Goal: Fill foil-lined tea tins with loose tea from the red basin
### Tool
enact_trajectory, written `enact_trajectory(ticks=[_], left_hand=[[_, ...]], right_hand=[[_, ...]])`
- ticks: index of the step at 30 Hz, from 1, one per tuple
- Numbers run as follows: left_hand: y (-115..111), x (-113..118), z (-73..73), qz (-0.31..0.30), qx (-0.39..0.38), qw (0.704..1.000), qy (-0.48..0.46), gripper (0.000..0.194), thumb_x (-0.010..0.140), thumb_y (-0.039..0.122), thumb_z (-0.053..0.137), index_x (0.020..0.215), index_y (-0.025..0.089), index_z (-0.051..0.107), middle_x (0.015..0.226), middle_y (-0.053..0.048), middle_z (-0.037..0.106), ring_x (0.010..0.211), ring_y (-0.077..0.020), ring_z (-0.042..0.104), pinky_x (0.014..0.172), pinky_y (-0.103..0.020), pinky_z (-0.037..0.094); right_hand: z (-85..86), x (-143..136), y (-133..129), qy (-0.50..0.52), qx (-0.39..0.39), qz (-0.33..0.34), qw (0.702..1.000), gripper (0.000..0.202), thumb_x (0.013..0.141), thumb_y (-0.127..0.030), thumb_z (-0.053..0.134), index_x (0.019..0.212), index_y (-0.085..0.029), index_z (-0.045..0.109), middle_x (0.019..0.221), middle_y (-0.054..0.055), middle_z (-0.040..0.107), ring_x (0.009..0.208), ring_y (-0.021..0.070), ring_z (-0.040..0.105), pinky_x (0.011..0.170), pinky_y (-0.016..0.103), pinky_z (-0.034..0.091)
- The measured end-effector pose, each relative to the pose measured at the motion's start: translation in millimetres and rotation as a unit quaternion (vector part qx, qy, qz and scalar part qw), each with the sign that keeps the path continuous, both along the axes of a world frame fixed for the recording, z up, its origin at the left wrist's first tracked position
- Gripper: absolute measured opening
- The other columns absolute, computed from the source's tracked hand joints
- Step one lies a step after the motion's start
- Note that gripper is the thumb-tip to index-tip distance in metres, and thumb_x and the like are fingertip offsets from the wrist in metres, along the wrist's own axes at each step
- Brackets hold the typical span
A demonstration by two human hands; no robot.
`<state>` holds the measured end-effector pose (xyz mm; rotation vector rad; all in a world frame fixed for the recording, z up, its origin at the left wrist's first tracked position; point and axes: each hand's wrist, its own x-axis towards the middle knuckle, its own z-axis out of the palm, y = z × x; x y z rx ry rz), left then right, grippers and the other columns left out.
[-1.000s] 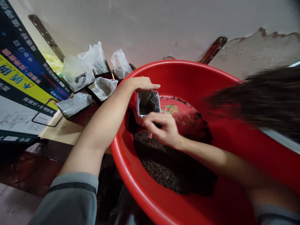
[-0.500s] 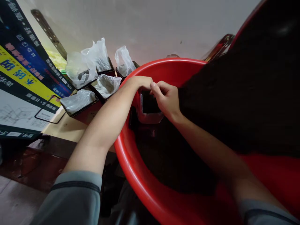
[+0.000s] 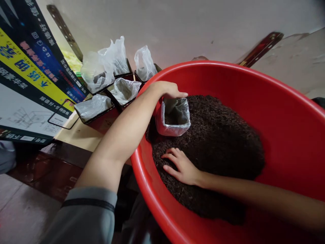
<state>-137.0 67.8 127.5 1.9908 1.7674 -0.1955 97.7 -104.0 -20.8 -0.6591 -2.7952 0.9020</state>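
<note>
A small square box (image 3: 175, 130) lined with a clear plastic bag stands tilted inside the red tub (image 3: 276, 115), on a heap of dark, dry shreds that look like tea leaves (image 3: 215, 132). My left hand (image 3: 170, 90) grips the far left rim of the box, its thumb stretched along the back edge. The box's opening faces me, and its bottom lies in shadow. Nearer to me, my right hand (image 3: 181, 166) rests palm down on the leaves, fingers spread and apart from the box.
Left of the tub, several bag-lined boxes (image 3: 95, 115) stand on a pale wooden board (image 3: 67, 135). A thin dark rectangular frame (image 3: 63, 127) lies by them. A large printed carton (image 3: 33, 78) leans at the left. Metal brackets (image 3: 261, 49) are against the wall behind.
My right hand has left the box's rim and come down toward me onto the leaves, its fingers opening. My left hand still holds the box. The view has shifted and brightened over the tub.
</note>
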Motion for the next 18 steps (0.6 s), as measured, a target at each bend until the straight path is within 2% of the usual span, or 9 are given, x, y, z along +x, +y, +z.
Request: enact_trajectory(ticks=[3,5,9,12,14,16,18], left_hand=[[1,-1,-0.3,-0.008,-0.003,1.0,0.021,0.081,0.089,0.075,0.039,0.132,0.013,0.067,0.118,-0.015,0.07,0.106,-0.0297,0.064,0.092,-0.035,0.045],[2,-1,0.1,-0.015,-0.004,0.999,0.028,0.082,0.089,0.076,0.036,0.132,0.013,0.067,0.119,-0.015,0.07,0.107,-0.0292,0.064,0.092,-0.035,0.045],[0,0,2.6,-0.017,-0.007,0.999,0.036,0.08,0.091,0.074,0.034,0.13,0.013,0.068,0.115,-0.014,0.071,0.104,-0.028,0.065,0.089,-0.032,0.046],[-2,1,4.4,-0.011,-0.005,0.999,0.043,0.08,0.092,0.073,0.033,0.132,0.012,0.067,0.112,-0.013,0.072,0.104,-0.0276,0.065,0.089,-0.031,0.046],[-3,1,5.4,-0.008,-0.008,0.999,0.046,0.08,0.092,0.073,0.033,0.134,0.013,0.065,0.113,-0.013,0.072,0.105,-0.0268,0.065,0.091,-0.031,0.046],[-4,2,6.3,-0.006,-0.014,0.999,0.047,0.08,0.092,0.073,0.033,0.134,0.013,0.065,0.114,-0.013,0.072,0.106,-0.026,0.064,0.093,-0.03,0.045],[-5,2,7.5,-0.003,-0.019,0.999,0.049,0.079,0.092,0.072,0.033,0.135,0.014,0.065,0.114,-0.013,0.072,0.107,-0.0259,0.064,0.094,-0.03,0.045]], right_hand=[[4.1,-7,-3,-0.017,-0.018,0.002,1.0,0.029,0.097,-0.047,0.056,0.104,-0.02,0.064,0.107,0.011,0.062,0.099,0.026,0.056,0.097,0.05,0.046],[6.3,-10,-2,-0.004,-0.012,0.011,1.0,0.026,0.098,-0.044,0.054,0.097,-0.02,0.063,0.1,0.01,0.063,0.095,0.0244,0.057,0.096,0.047,0.047],[2.2,-12,4,0.043,-0.025,0.02,0.999,0.025,0.1,-0.037,0.049,0.089,-0.02,0.063,0.088,0.008,0.064,0.084,0.021,0.059,0.077,0.035,0.05],[-3.4,-14,11,0.08,-0.074,0.021,0.994,0.031,0.102,-0.037,0.045,0.081,-0.02,0.06,0.077,0.005,0.063,0.072,0.0169,0.058,0.068,0.03,0.046],[-3.9,-17,17,0.095,-0.111,0.016,0.989,0.038,0.102,-0.041,0.042,0.072,-0.02,0.055,0.066,0.001,0.057,0.061,0.0135,0.052,0.06,0.028,0.041],[2.0,-19,21,0.115,-0.143,0.005,0.983,0.045,0.103,-0.044,0.041,0.065,-0.021,0.047,0.057,-0.003,0.048,0.053,0.0108,0.044,0.055,0.027,0.034],[17.4,-20,26,0.146,-0.162,-0.011,0.976,0.049,0.103,-0.047,0.041,0.061,-0.021,0.043,0.055,-0.004,0.043,0.051,0.0094,0.039,0.053,0.026,0.032]])
